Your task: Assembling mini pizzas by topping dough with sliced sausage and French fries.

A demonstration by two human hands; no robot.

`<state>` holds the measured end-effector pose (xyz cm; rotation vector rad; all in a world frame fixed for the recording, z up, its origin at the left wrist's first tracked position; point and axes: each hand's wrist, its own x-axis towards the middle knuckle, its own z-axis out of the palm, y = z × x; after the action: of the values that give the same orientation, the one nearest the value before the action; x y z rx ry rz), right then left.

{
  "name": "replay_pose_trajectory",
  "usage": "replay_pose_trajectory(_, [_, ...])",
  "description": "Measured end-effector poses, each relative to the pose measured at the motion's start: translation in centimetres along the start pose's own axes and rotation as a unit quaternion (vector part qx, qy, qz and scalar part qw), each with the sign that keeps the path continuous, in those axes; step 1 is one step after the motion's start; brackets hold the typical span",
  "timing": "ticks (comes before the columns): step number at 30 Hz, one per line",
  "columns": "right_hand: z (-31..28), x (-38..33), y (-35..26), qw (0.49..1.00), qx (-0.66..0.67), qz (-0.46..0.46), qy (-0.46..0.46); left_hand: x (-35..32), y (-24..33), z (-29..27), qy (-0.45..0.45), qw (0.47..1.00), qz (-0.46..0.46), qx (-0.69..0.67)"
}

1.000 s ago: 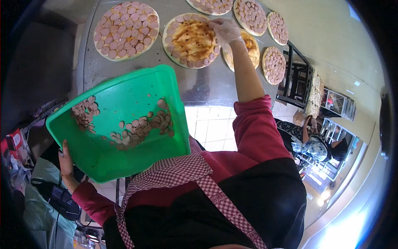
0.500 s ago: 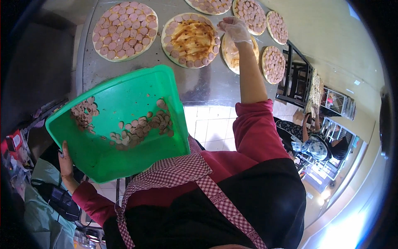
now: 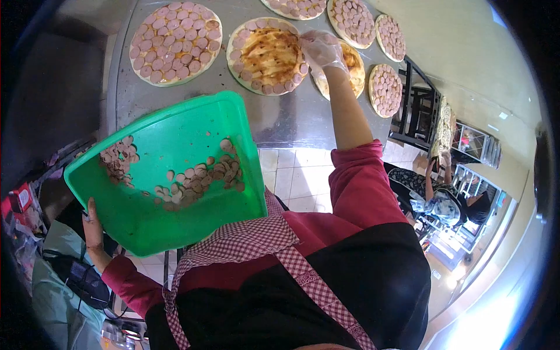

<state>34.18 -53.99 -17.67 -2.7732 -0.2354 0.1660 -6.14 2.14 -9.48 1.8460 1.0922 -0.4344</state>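
My left hand grips the near-left rim of a green plastic tub, which tilts against my front. Round sausage slices lie loose inside the tub, with another clump at its left end. My right hand, in a clear plastic glove, is at the right edge of a pizza base spread with sauce and rimmed with sausage slices. Its fingers are drawn together; what they hold is hidden. Partly beneath this hand and wrist is another sauced pizza base, its left part covered.
The metal table carries several pizzas covered in slices, including one at the left and one at the right. A black metal rack stands past the table's right end. Another person works farther right.
My right hand has moved down and slightly left, from between the pizzas to the right edge of the slice-rimmed base. My left hand and the tub have stayed in place.
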Motion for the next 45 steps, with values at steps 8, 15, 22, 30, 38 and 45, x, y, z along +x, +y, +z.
replay_pose_trajectory(8, [-1.3,0.1,0.4,0.997,0.005,0.072,-0.018,0.0,0.2,0.2,0.006,1.000,0.010,0.004])
replay_pose_trajectory(15, [-0.6,-0.1,0.0,0.997,-0.051,0.022,-0.048,-0.3,0.6,0.3,0.010,1.000,0.004,0.007])
replay_pose_trajectory(22, [0.6,1.3,0.1,1.000,0.005,-0.017,-0.007,0.1,0.0,0.1,0.016,1.000,0.013,0.015])
replay_pose_trajectory(30, [1.1,1.9,-3.1,0.948,-0.197,-0.230,0.101,-0.2,-0.3,-0.1,0.015,1.000,0.015,0.016])
replay_pose_trajectory(38, [-3.6,0.5,-5.3,0.958,0.151,-0.225,0.093,-1.8,2.8,0.6,0.025,0.999,0.020,0.003])
replay_pose_trajectory(45, [-12.9,-13.0,-22.0,0.877,0.426,-0.113,-0.191,-3.7,4.5,-0.7,0.020,0.998,0.052,0.010])
